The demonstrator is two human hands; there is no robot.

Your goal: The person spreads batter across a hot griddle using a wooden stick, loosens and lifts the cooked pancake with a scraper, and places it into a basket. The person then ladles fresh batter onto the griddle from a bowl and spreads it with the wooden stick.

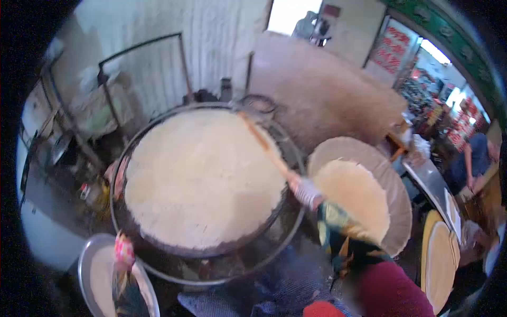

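Note:
A large round griddle (117, 208) carries a thin, pale sheet of batter or pancake (200, 179) that covers most of its surface. My right hand (292, 181), in a striped cuff and patterned sleeve, is closed around a long flat wooden stick (259, 138). The stick reaches over the right side of the sheet to its far edge. My left hand (121, 235), below a pink checked cuff, is at the near left rim of the griddle; its fingers are too small and blurred to read. Under that forearm stands a metal basin (86, 264) of pale batter (103, 269).
Right of the griddle, a wide round tray (398, 211) holds a finished-looking pancake (351, 193). Round boards (441, 259) lean farther right beside a metal table (430, 177). A metal frame (140, 47) stands behind the griddle. Another person (472, 158) sits at the far right.

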